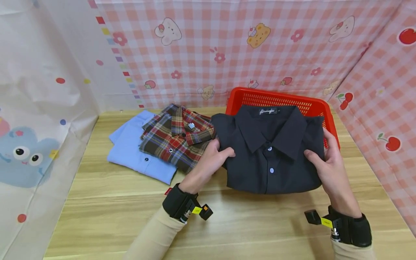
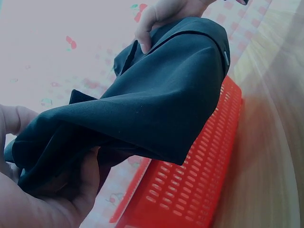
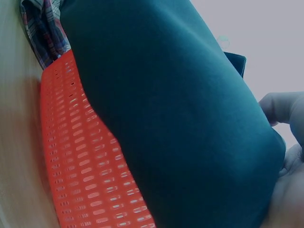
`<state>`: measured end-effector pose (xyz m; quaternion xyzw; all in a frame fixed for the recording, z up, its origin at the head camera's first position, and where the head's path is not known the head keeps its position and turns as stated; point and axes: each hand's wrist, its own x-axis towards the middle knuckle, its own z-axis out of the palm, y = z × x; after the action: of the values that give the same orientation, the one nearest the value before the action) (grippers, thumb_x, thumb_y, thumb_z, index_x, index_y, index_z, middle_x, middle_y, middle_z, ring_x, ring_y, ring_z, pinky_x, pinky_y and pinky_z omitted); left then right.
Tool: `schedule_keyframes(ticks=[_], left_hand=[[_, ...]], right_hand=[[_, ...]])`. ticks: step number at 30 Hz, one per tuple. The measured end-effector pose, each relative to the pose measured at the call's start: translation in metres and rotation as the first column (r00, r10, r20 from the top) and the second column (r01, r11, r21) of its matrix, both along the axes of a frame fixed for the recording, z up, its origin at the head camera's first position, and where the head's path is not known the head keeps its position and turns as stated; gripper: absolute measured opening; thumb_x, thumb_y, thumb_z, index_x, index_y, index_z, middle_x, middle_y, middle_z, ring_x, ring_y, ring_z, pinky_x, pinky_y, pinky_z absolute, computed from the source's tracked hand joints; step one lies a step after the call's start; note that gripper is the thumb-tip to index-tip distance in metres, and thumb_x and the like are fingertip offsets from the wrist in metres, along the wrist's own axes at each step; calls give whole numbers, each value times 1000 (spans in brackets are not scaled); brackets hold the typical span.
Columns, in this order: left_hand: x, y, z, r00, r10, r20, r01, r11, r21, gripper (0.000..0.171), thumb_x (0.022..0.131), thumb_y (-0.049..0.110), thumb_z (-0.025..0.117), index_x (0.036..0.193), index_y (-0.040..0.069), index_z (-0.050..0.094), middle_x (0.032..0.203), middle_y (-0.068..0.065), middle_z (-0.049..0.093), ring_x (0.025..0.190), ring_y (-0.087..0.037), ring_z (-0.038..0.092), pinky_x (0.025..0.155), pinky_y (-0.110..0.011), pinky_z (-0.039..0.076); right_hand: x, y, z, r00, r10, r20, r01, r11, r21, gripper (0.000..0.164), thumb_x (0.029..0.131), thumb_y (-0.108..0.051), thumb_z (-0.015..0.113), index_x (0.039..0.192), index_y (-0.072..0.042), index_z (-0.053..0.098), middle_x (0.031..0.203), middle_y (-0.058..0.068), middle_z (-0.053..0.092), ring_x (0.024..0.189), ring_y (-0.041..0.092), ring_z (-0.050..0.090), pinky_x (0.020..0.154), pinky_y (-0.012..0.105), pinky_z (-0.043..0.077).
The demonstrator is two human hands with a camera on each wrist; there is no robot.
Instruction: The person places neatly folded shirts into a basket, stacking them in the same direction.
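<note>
Both hands hold up a folded black shirt [image 1: 269,155] in front of the red basket, its collar and white buttons facing the head camera. My left hand [image 1: 214,159] grips the shirt's left edge, thumb on the front; in the left wrist view the fingers [image 2: 90,175] curl beneath the black cloth [image 2: 137,104]. On the opposite edge my right hand [image 1: 329,162] pinches the fabric, its thumb on the front and the fingers mostly hidden behind. The right wrist view shows the shirt's dark underside [image 3: 171,109] above the basket's perforated side.
A red perforated basket [image 1: 332,126] stands at the back right, partly covered by the shirt. To its left lie a folded plaid shirt [image 1: 162,141] and, partly under it, a folded light blue shirt [image 1: 130,144] on the wooden table [image 1: 107,216]. Patterned cloth walls [image 1: 201,43] enclose the table.
</note>
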<state>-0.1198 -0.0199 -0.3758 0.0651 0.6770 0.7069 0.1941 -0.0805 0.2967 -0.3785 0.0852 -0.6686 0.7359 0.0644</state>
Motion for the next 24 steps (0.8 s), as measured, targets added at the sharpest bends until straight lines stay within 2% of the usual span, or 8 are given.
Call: schedule_keyframes(ticks=[5,17,24], left_hand=[[-5,1,-1,1000,-3,-12,3,1000,4,50,87,13,58,135,0,53,131,-14,62,108,-24,60,99,-37,49],[-18,2,-3,996,-62,-57,68,991,114,63,86,18,58,145,1,47,144,-13,55,125,-25,54,114,-40,40],[-24,4,-2,993,-74,-93,90,980,180,74,87,20,56,157,5,36,154,-12,48,135,-27,49,120,-41,34]], right_hand=[[-3,0,-1,1000,-4,4,4,1000,3,65,102,9,51,158,-11,27,130,0,67,102,11,73,84,23,59],[-12,5,1,1000,30,-8,-30,999,-38,67,101,12,49,160,-12,25,131,2,68,103,13,73,85,25,59],[-16,7,5,999,33,-3,-33,998,-56,69,101,13,49,160,-12,24,130,3,68,103,13,74,84,26,60]])
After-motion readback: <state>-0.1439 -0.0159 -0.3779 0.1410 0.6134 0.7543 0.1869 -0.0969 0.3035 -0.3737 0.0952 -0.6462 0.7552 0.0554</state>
